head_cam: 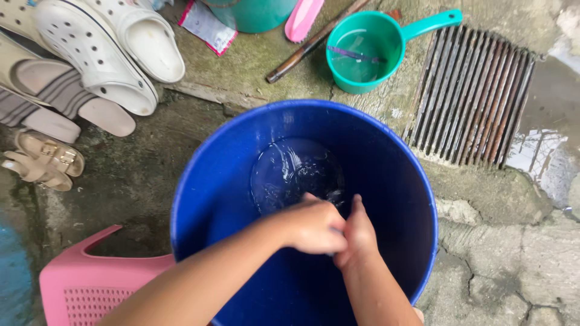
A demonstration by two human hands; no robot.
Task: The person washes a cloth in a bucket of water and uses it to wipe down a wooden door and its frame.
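A big blue bucket [205,181] stands on the wet concrete, with a shallow pool of water [287,169] at its bottom. Both my arms reach down into it. My left hand [314,228] is clenched into a fist just above the water. My right hand [357,234] presses against it, fingers closed. Between the two fists a small dark wet thing [333,195] shows at the fingertips; most of it is hidden by the hands, and I cannot tell what it is.
A teal dipper [362,54] holding water sits beyond the bucket, beside a rusty drain grate [471,96] and a dark stick [314,41]. White clogs [103,54] and sandals [42,160] lie at the left. A pink plastic stool [84,284] stands at the lower left.
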